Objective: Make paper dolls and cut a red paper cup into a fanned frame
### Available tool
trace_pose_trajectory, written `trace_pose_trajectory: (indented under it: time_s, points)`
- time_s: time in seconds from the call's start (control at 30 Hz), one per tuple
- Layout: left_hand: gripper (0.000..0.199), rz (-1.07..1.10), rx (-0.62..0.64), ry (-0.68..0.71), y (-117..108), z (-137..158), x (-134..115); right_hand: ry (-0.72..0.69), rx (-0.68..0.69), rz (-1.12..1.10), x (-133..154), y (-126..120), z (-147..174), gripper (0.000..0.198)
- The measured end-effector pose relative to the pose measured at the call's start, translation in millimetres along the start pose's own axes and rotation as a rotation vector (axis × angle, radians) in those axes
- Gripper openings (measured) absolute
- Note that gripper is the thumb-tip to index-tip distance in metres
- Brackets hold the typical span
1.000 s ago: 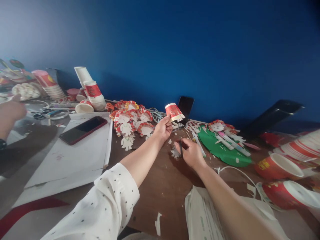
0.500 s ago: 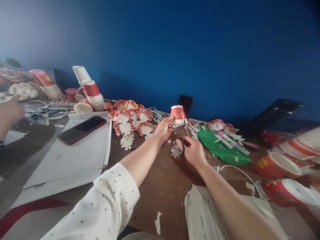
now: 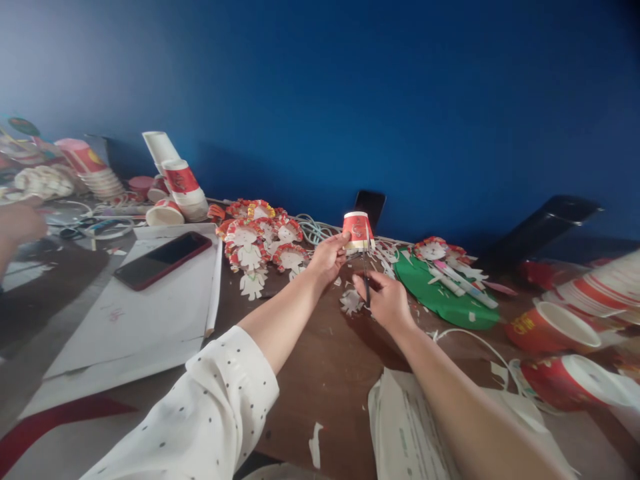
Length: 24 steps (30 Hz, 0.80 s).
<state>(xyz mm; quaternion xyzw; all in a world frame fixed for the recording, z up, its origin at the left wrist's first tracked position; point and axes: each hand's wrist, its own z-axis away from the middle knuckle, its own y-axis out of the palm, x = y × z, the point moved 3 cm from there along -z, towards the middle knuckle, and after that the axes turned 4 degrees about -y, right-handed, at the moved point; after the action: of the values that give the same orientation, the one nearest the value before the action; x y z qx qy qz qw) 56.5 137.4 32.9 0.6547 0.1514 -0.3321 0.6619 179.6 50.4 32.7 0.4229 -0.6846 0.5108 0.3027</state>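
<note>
Sleeve: white cloth with small black dots (image 3: 235, 393), pushed up our left arm, well clear of the blades. Good spot for it.
Tabletop: brown and flat (image 3: 300, 393), with a thin torn white paper scrap (image 3: 315, 445) near us.
Right hand: ours (image 3: 385, 299), fingers closed around the handles of the slim dark metal scissors (image 3: 367, 293), blades pointing up and away. Can't tell if the blades are apart or together.
Below the blades: a pale, jagged paper cutout (image 3: 352, 303) lying on the tabletop.
Left hand: ours (image 3: 330, 259), pinching the side of the small red-and-white tapered paper cup (image 3: 356, 229), thumb and fingers clamped on it.
Cup: up in the air, narrow end on top, blades against the right part of its wall.
Cutting tip: looks like we're snipping up from the wide edge, so we'd take short bites, turn the cup instead of the wrist, and pinch lightly so the wall doesn't buckle. Left fingertips off the blade line!
Backdrop: a black glossy phone-like slab (image 3: 371, 204) behind the cup, against the plain blue wall (image 3: 350, 100).
</note>
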Motion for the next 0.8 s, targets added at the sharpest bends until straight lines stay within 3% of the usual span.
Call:
trace_pose_trajectory:
  time_s: [0.5, 0.8]
  points:
    - [0.03, -0.01, -0.017, -0.006, 2.1, 1.4, -1.7, -0.084, -0.018, 0.087, 10.5, -1.4, 3.0, 0.038]
    - [0.024, -0.097, 0.012, 0.001, 4.6, 3.3, 2.4, -0.029, -0.05, 0.005, 2.9, -0.5, 0.8, 0.037]
